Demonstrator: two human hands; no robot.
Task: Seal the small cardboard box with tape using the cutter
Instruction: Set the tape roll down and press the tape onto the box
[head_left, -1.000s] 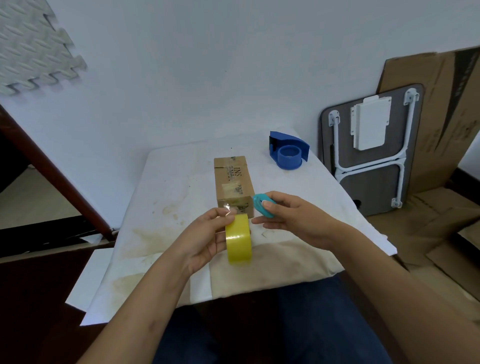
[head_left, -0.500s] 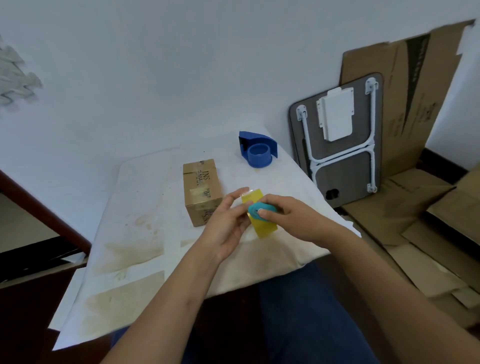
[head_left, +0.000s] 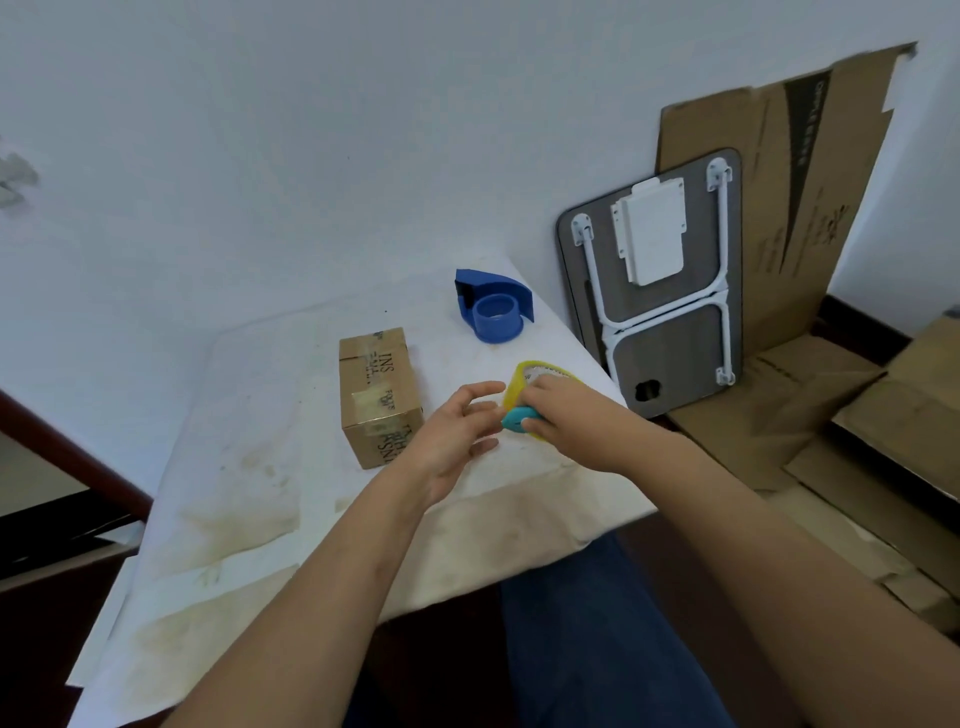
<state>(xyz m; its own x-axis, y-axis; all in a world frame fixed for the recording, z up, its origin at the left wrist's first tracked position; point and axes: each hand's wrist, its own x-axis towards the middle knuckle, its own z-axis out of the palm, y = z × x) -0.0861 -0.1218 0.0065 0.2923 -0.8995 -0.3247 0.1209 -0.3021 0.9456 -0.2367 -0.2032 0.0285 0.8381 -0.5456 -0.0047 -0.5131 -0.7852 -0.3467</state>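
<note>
The small cardboard box (head_left: 378, 395) lies on the white-covered table (head_left: 260, 467), with tape along its top and over its near edge. To its right my right hand (head_left: 566, 415) rests on the yellow tape roll (head_left: 524, 382), which lies tilted on the table, and holds the small teal cutter (head_left: 519, 420) under its fingers. My left hand (head_left: 452, 441) hovers just left of the roll, fingers apart and holding nothing, between the box and the roll.
A blue tape dispenser (head_left: 493, 312) stands at the table's back right. Beyond the right edge a folded grey table (head_left: 670, 332) and flattened cardboard (head_left: 779, 208) lean on the wall. More cardboard (head_left: 831, 441) covers the floor. The cloth is stained near the front.
The tape roll went from upright in my left hand near the box to lying at the right under my right hand. My left hand let go of it. The view swung right.
</note>
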